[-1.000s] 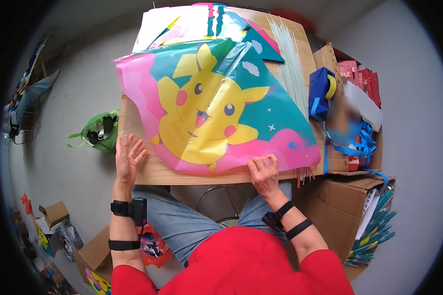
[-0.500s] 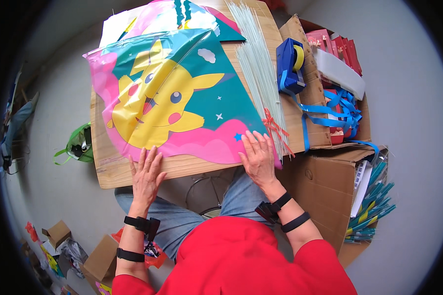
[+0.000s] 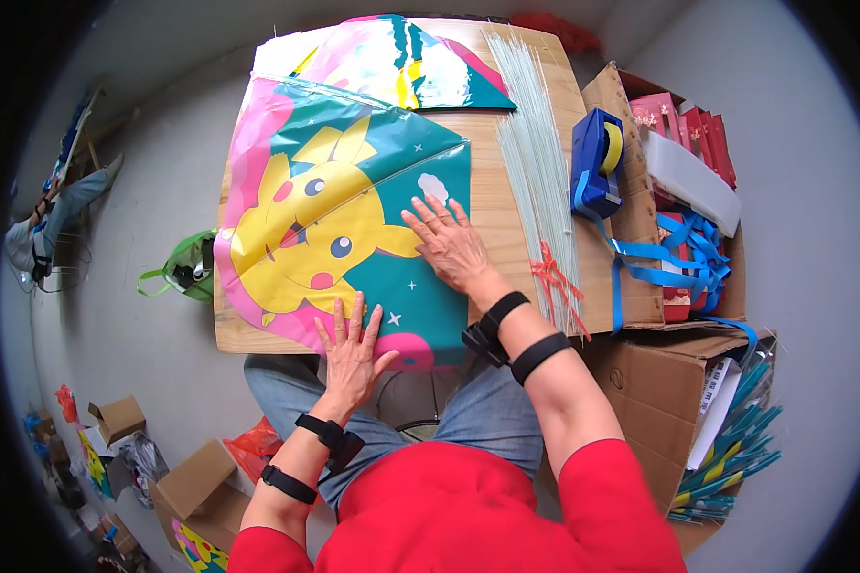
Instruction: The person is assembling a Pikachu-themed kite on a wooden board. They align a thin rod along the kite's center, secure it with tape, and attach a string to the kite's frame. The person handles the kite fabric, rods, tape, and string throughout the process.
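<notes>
A teal, pink and yellow printed plastic sheet (image 3: 296, 250) with a cartoon character lies spread on the wooden table, its creases showing. My left hand (image 3: 350, 361) rests on its near edge, fingers spread. Further up, my right hand (image 3: 454, 250) lies open on the teal part beside the small cloud, fingertips pointing away to the left. Neither hand grips anything. The sheet's near right corner reaches the table's front edge. Right of it is a bundle of thin pale rods (image 3: 533, 158), bound with a red tie (image 3: 554, 275).
Similar printed sheets (image 3: 373, 62) lie at the table's far side. A blue tape dispenser (image 3: 592, 196) stands right, by a cardboard box (image 3: 624, 234) of red packets and blue strap. Below is another box (image 3: 640, 387) with rolled teal sheets. A green bag (image 3: 183, 265) sits left; another person (image 3: 48, 229) is far left.
The sheet has turned clockwise and its right side has come away from the rods. My right hand has moved up and left across it; my left hand stays at the near edge.
</notes>
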The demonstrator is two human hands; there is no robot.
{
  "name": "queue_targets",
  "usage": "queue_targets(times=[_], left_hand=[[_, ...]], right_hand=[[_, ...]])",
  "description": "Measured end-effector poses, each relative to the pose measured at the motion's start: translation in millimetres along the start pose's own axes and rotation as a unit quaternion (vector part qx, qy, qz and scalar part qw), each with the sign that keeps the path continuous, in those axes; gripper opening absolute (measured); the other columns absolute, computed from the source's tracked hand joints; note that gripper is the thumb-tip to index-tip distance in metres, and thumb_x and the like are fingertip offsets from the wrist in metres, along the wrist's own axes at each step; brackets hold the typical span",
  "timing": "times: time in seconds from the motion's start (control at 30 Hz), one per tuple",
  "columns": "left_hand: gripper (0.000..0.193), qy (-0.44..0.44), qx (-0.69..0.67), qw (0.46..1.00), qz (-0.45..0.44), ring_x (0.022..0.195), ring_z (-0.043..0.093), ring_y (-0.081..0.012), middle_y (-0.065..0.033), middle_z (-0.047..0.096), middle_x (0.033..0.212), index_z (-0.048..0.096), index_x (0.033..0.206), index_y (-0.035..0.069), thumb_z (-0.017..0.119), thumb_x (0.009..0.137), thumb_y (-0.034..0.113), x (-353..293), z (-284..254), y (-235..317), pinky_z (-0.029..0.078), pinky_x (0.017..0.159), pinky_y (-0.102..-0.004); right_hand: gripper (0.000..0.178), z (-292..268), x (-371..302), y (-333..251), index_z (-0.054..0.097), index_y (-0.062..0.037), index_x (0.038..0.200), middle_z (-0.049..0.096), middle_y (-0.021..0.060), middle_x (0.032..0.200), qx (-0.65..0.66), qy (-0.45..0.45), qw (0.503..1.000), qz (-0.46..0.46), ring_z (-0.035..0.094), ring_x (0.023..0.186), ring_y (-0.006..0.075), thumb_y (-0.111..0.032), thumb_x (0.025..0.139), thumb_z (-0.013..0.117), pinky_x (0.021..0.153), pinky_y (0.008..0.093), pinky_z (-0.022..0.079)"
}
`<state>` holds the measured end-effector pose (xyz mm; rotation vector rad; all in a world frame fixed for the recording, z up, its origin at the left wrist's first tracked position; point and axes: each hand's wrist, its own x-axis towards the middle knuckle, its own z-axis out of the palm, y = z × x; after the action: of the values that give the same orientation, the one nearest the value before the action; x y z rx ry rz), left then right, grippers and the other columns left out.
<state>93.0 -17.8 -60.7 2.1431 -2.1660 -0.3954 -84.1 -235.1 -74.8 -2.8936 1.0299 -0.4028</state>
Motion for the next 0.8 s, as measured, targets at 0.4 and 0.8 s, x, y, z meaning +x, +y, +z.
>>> queue_targets(times=[0.4,0.8], left_hand=[[0.058,0.047,0.245,0.967,-0.058,0.153,0.017,-0.0328,-0.006,0.03,0.162,0.047,0.146,0.014,0.064,0.092,0.025,151,-74,-116,0.001,0.121,-0.0625],[0.071,-0.006,0.017,0.99,0.143,0.153,0.015,-0.0333,-0.0071,0.026,0.164,0.045,0.149,0.016,0.064,0.088,0.046,53,-26,-49,-0.002,0.122,-0.0605]], right_hand=[[0.06,1,5,-82,0.063,0.0009,0.121,0.062,0.0175,0.122,-0.032,0.001,0.946,0.324,0.055,0.107,0.0279,-0.043,0.082,0.074,0.089,0.0415,0.041],[0.012,-86,-148,64,0.067,-0.0045,0.09,0.064,0.0127,0.088,0.149,0.191,0.813,0.53,0.064,0.073,0.0308,-0.016,0.089,0.068,0.068,0.043,0.051]])
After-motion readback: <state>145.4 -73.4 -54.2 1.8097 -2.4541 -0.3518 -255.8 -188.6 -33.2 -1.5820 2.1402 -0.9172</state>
